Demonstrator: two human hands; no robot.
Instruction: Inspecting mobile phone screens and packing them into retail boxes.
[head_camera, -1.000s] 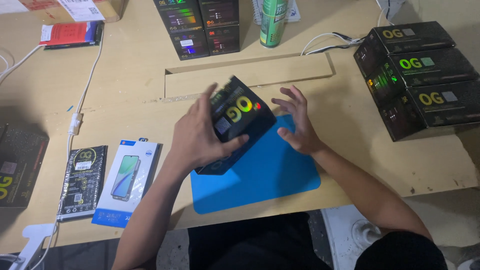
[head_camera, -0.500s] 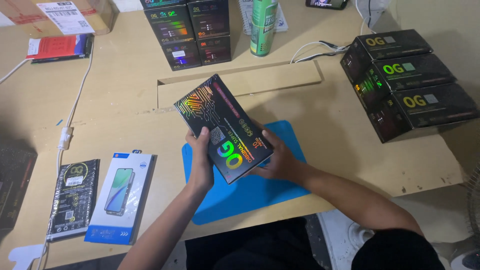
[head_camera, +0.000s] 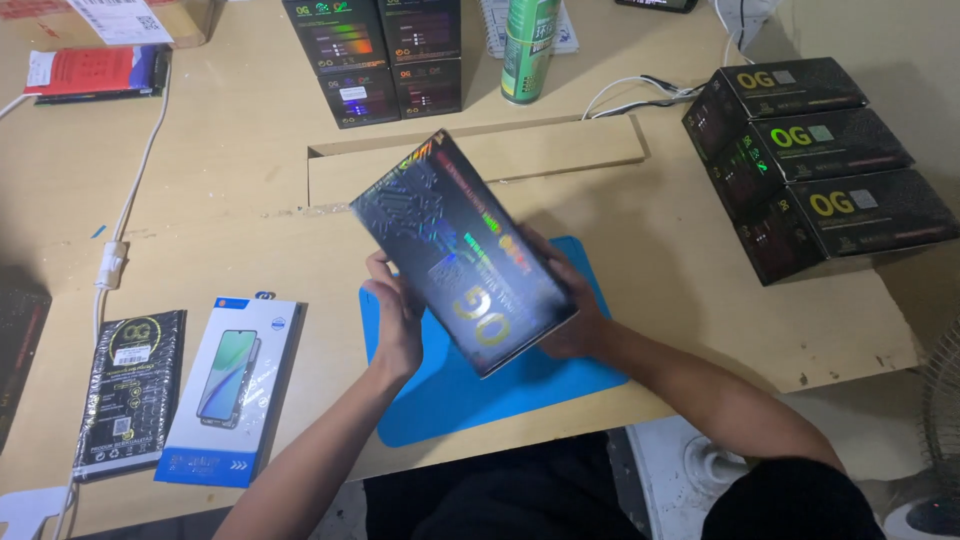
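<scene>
Black box (head_camera: 465, 255) now tilted up with its holographic face toward the camera versus a second ago, left hand (head_camera: 398, 318) and right hand (head_camera: 572, 318) each in a closed grip on its edges above the blue mat (head_camera: 420, 400) on the worktop (head_camera: 230, 200); three matching boxes (head_camera: 820, 160) stacked right, four behind (head_camera: 375, 55), one green can (head_camera: 528, 45), two flat packs (head_camera: 185, 390) left.

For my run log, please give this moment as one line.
left hand: holds black box | right hand: holds same box | box: tilted, above blue mat | surface: wooden table
</scene>
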